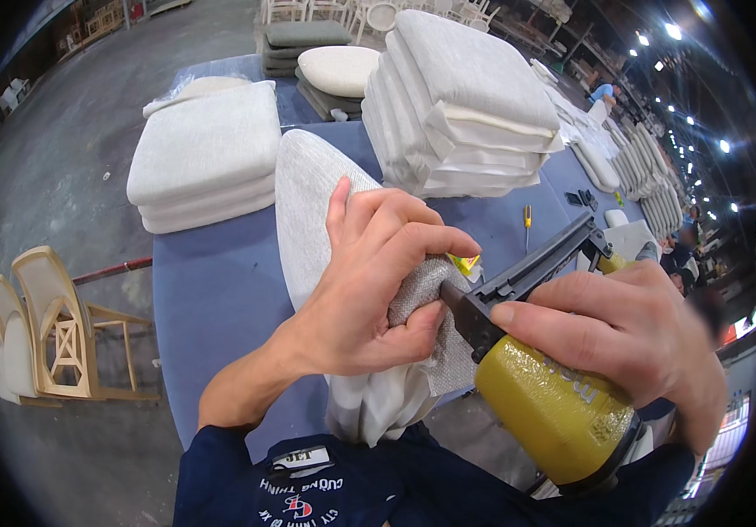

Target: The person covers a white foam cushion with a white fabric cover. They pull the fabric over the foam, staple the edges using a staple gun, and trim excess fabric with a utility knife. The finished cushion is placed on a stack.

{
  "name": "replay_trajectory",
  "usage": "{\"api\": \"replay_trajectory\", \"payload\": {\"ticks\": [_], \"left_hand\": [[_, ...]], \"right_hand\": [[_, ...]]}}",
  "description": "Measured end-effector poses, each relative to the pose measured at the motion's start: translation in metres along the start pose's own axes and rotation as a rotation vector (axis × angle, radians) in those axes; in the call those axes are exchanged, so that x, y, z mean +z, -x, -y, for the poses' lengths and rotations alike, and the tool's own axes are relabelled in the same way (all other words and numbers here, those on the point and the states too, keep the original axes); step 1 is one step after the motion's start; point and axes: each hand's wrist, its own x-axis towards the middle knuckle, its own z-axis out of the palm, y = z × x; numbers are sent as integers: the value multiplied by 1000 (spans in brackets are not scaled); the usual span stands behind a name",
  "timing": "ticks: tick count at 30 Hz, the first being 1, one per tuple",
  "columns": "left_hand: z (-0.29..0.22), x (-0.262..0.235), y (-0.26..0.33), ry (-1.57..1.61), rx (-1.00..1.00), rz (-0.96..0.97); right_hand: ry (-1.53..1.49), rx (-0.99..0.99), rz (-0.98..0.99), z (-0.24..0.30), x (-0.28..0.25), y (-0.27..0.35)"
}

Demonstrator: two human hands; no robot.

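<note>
My left hand (pixel 369 285) pinches a fold of light grey woven fabric (pixel 426 294) at the near edge of an upholstered seat cushion (pixel 308 202), which stands tilted on the blue table (pixel 220 290). My right hand (pixel 628 338) grips a yellow pneumatic staple gun (pixel 554 404). Its black nose (pixel 466 307) presses against the fabric right beside my left thumb. White lining cloth (pixel 378 404) hangs below the cushion toward my body.
Stacks of grey seat cushions (pixel 207 158) (pixel 461 105) sit on the table behind. A screwdriver (pixel 527 224) and small tools lie to the right. Wooden chair frames (pixel 44 325) stand on the floor at left. Other people work at far right.
</note>
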Motion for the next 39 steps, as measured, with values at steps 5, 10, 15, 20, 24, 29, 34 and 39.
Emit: {"api": "replay_trajectory", "payload": {"ticks": [5, 10, 15, 20, 24, 29, 34, 39], "left_hand": [[-2, 2, 5, -2, -19, -41], [-11, -5, 3, -15, -36, 33], [-18, -13, 13, -1, -27, 40], [-19, -31, 28, 16, -59, -15], [-25, -28, 32, 19, -88, -52], [-31, -44, 51, 8, -109, -100], [-34, -50, 58, 21, -135, -145], [-34, -55, 61, 10, -158, -164]], "right_hand": [[49, -6, 51, -10, 4, 1], [-104, 12, 10, -2, 13, 13], [-264, 9, -190, 1, 33, 37], [-290, 161, -472, 4, 82, 82], [-536, 437, -572, -29, 165, 141], [-584, 887, -536, -72, 304, 171], [-593, 1186, -348, -104, 450, 221], [-589, 1315, -305, -116, 542, 240]]}}
